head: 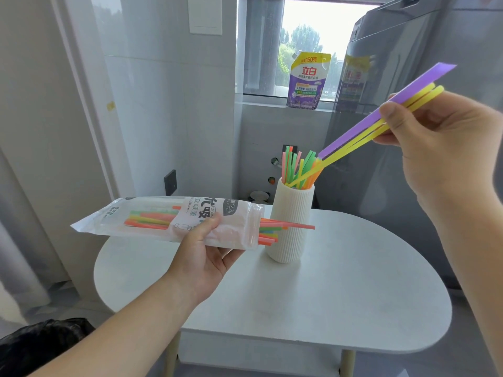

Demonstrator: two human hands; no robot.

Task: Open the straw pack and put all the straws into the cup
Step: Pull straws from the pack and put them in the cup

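My left hand [202, 257] holds the clear straw pack [168, 221] level above the table, open end to the right. Several orange, green and yellow straws [275, 229] stick out of that end in front of the cup. The white ribbed cup [291, 224] stands upright on the table with several coloured straws [295, 165] inside. My right hand [435, 148] pinches one purple straw [381, 112] and two yellow straws [351, 148] at their upper part. They slant down to the left, and the yellow tips reach into the cup's mouth.
The white rounded table [326, 295] carries only the cup. A detergent pouch [309, 80] stands on the window sill behind. A grey appliance [394, 77] rises at the right. A black bag [40, 344] lies at the lower left on the floor.
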